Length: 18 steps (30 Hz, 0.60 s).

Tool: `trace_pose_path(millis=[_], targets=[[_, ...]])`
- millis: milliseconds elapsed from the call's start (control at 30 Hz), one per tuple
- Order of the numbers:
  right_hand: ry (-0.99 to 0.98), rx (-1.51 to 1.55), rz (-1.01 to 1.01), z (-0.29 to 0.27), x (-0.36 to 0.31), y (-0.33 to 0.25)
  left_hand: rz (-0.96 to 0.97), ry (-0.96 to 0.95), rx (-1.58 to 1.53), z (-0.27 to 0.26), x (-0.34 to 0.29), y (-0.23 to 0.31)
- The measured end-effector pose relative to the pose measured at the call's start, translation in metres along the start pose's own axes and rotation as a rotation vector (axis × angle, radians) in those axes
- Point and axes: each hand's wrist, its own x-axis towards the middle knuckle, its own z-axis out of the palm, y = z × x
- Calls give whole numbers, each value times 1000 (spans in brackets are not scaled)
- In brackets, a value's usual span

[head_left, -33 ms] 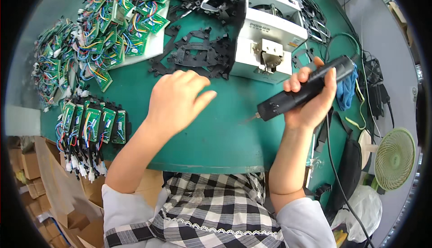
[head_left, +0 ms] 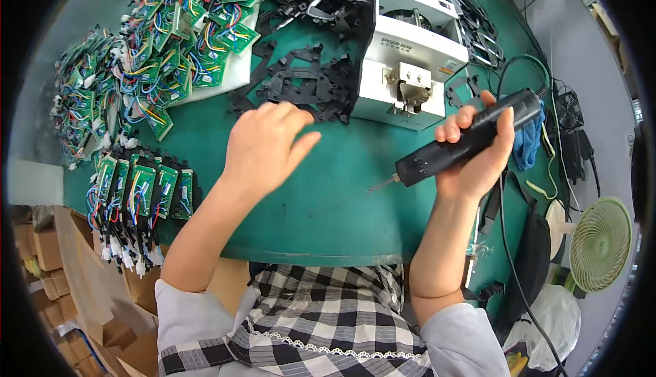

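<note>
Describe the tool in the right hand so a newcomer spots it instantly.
Over the green table, find the right hand, below and right of the white machine. It grips a thick black cylindrical tool, set apart by the thin bit pointing lower left.

Premises: a workshop, of the electronics-assembly kind. Evidence: a green-topped workbench point(head_left: 342, 223) fills the centre of the frame. At upper left, green circuit boards point(head_left: 158, 56) with coloured wiring lie heaped in quantity; a smaller row of wired boards point(head_left: 141, 185) sits below them, near the bench edge. Black plastic frames point(head_left: 297, 84) are piled at top centre, beside a white benchtop machine point(head_left: 396, 56) with a metal front fitting. The right hand point(head_left: 484, 162) grips a corded black power driver point(head_left: 471, 140). Cardboard boxes point(head_left: 48, 250) are stacked at lower left; a pale green fan point(head_left: 600, 244) stands at right.
</note>
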Motion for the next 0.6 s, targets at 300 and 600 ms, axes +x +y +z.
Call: trace_pose_path(millis=[300, 600], targets=[[56, -24, -31, 0, 2, -7, -116, 111, 63, 29, 104, -41], [11, -32, -10, 3, 0, -6, -312, 152, 348, 90, 221, -115]])
